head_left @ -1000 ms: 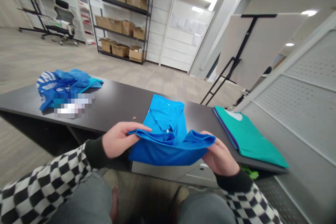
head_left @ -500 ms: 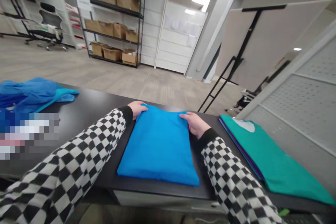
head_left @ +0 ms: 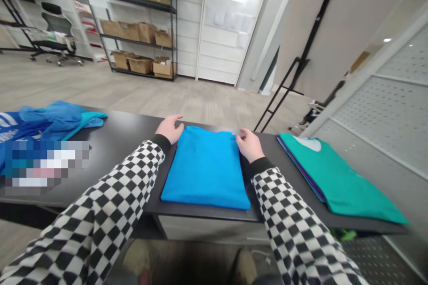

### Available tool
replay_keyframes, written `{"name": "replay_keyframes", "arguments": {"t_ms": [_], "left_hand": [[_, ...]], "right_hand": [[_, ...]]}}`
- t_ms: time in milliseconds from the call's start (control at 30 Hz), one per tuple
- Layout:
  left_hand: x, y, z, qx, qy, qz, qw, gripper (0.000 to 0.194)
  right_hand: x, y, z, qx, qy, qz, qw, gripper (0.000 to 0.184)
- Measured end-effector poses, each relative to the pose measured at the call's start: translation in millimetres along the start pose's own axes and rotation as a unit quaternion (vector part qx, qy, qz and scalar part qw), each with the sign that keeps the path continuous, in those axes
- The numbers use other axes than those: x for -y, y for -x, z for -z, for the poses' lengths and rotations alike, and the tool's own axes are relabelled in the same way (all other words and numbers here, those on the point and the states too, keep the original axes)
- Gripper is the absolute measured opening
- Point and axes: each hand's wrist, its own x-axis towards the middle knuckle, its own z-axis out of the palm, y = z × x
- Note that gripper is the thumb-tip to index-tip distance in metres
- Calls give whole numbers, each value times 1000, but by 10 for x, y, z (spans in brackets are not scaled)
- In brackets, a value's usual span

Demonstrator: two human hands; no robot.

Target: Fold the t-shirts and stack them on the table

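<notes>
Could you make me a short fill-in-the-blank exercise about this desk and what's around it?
The flat blue garment lies between the left hand and the ____ hand.
The crumpled clothes lie on the person's ____ side.
The boxes on the black rack are made of ____.

Missing words: right; left; cardboard.
</notes>
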Motion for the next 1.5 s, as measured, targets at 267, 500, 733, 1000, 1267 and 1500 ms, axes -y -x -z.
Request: {"name": "replay_keyframes", "arguments": {"t_ms": [267,500,733,1000,1267,1500], "left_hand": [[-163,1645,547,115,43,-247,961,39],[-125,2438,703,198,-148,-299,922,75],[-171,2573,741,121,-132,-360,916,37],[-788,2429,1484,169,37,-249,953,40],[-1608,1630,1931,51,150,-129,979,55],[-1087,859,1042,144,187,-46,971,58]], "right_hand": [[223,1494,614,89,-97,274,952,35],[220,2379,690,192,69,286,936,77],[130,2635,634,116,31,301,946,46],[539,2706,1593,137,-117,159,971,23],[1004,2023,2245,38,-230,102,967,43],[585,1164,1544,111,-233,42,965,38]]}}
